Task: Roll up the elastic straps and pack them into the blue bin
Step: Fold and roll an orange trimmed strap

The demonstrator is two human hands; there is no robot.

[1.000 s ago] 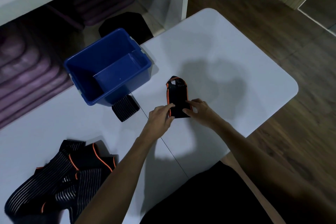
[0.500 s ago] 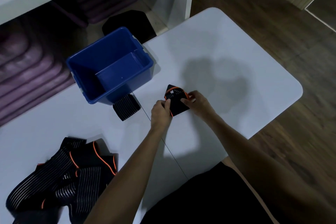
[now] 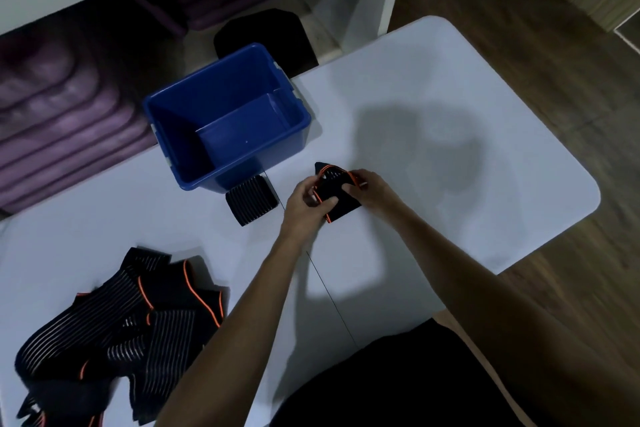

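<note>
White table point(image 3: 450, 107): blue bin point(image 3: 173, 163), elastic straps point(image 3: 114, 322)

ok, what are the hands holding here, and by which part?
Both hands grip one partly rolled elastic strap on the table: left hand on its left edge, right hand on its right side near the orange trim.

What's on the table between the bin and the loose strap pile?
Head view: only bare table lies between the bin and the pile; a rolled strap sits right of that stretch.
</note>
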